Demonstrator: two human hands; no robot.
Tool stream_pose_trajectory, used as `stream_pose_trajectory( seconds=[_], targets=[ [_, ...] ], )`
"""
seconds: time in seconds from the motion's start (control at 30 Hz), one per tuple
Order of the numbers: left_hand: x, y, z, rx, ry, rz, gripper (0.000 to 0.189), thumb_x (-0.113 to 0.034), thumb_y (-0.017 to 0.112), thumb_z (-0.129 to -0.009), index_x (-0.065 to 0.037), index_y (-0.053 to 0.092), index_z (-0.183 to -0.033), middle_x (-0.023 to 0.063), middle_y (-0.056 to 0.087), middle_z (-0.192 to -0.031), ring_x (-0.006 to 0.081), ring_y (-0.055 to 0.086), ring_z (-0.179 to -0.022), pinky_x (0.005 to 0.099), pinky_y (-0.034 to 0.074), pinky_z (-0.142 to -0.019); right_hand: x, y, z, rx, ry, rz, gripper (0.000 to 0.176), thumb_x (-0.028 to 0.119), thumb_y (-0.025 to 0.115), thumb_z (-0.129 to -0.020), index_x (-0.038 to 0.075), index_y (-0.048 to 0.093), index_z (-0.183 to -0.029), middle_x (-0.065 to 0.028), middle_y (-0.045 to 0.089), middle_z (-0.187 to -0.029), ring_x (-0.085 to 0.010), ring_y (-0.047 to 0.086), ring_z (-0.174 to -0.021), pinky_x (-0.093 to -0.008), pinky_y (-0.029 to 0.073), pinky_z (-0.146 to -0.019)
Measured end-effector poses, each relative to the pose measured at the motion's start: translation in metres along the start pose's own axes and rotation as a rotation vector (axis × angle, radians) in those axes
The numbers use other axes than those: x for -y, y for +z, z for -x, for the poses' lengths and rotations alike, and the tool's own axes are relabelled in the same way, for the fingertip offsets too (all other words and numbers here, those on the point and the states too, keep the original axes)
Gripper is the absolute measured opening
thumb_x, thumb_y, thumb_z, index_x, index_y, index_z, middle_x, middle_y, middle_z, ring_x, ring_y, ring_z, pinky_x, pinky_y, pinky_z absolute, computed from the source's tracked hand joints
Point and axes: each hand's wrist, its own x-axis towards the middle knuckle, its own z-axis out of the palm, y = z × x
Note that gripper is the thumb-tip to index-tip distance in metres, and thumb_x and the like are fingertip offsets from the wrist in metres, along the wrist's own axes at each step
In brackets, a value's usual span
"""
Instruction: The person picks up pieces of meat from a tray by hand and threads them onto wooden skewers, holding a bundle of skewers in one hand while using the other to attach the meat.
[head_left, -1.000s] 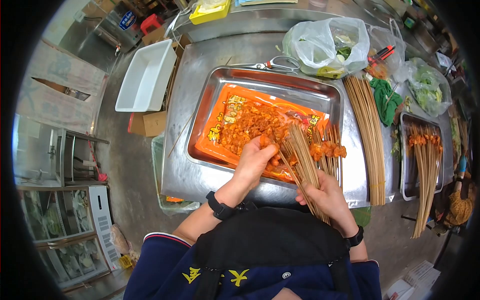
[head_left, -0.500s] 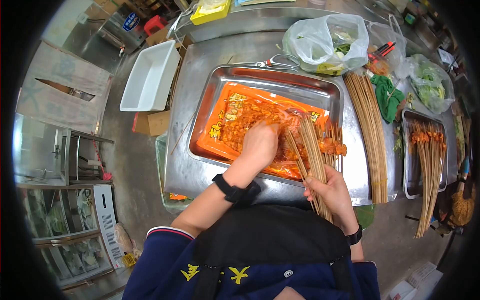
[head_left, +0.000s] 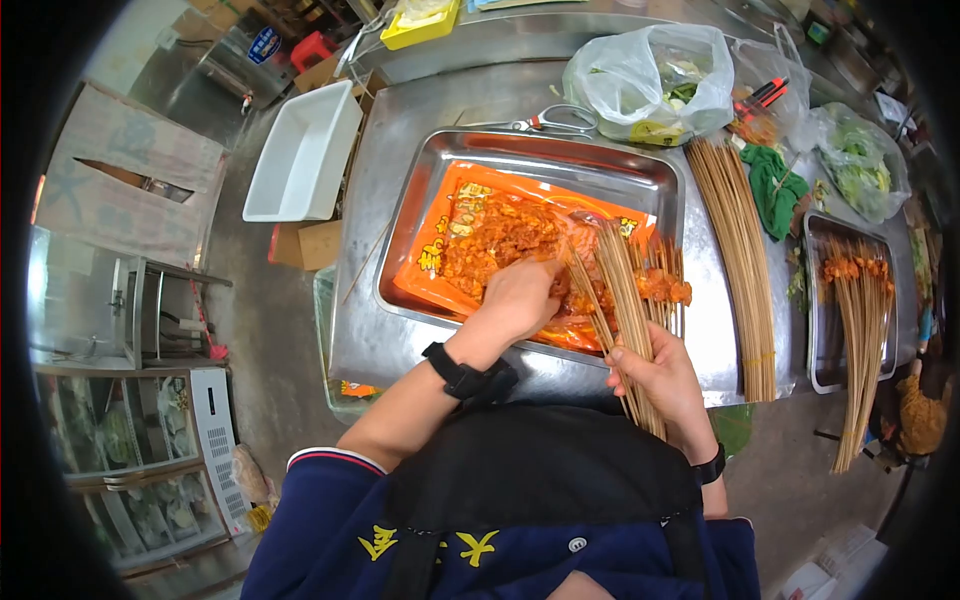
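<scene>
My right hand is closed round a bundle of bamboo skewers, tips pointing away from me over the tray. My left hand reaches into the red-sauced meat pieces, its fingers bent together beside the skewer tips; whatever they pinch is hidden. The meat lies on an orange printed plastic bag inside a metal tray. Several skewers threaded with meat rest at the tray's right side, just beyond my right hand.
A long bundle of bare skewers lies right of the tray, with a green cloth by it. Farther right, a smaller tray holds filled skewers. Scissors and a bag of greens are behind; a white bin stands left.
My left hand has come down and slightly nearer to me, beside the skewers, uncovering more of the meat. My right hand keeps its hold on the bundle, almost unmoved.
</scene>
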Motion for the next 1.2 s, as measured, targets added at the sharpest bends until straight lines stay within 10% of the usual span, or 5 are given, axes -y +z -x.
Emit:
stream_pose_trajectory(
  seconds=[0.23,0.4,0.53,1.2],
  targets=[
    [0.019,-0.007,0.002,0.018,-0.075,0.324,0.020,-0.011,0.054,-0.075,-0.001,0.056,-0.093,0.0148,0.061,-0.082,0.0298,0.059,-0.072,0.0370,0.047,-0.063,0.002,0.006,0.000,-0.004,0.010,0.065,0.012,0.004,0.055,-0.081,-0.002,0.051,-0.091,-0.0041,0.055,-0.072,-0.0089,0.055,-0.057,-0.0207,0.046,-0.048],
    [0.022,-0.015,0.014,-0.112,-0.275,1.507,0.017,-0.006,0.050,-0.084,-0.001,0.058,-0.098,0.0017,0.061,-0.087,0.0112,0.056,-0.074,0.0240,0.045,-0.064,0.002,0.010,-0.002,0.006,0.035,0.101,0.014,0.004,0.057,-0.080,-0.003,0.052,-0.091,-0.0039,0.055,-0.071,-0.0089,0.056,-0.056,-0.0207,0.047,-0.049],
    [0.023,-0.015,0.020,-0.024,-0.276,1.805,0.022,-0.007,0.051,-0.084,0.000,0.056,-0.104,0.0052,0.062,-0.092,0.0128,0.058,-0.078,0.0253,0.047,-0.071,0.002,0.012,-0.003,0.033,0.038,0.113,0.015,0.004,0.057,-0.080,-0.004,0.052,-0.091,-0.0040,0.055,-0.072,-0.0087,0.056,-0.057,-0.0206,0.047,-0.049],
    [0.006,-0.017,0.018,-0.216,-0.274,1.826,0.022,-0.013,0.048,-0.089,-0.001,0.053,-0.107,0.0079,0.060,-0.102,0.0163,0.058,-0.093,0.0309,0.047,-0.081,0.002,0.011,-0.001,0.087,0.067,0.131,0.016,0.005,0.054,-0.083,-0.003,0.051,-0.095,-0.0045,0.056,-0.074,-0.0083,0.056,-0.058,-0.0203,0.048,-0.051]
  ],
)
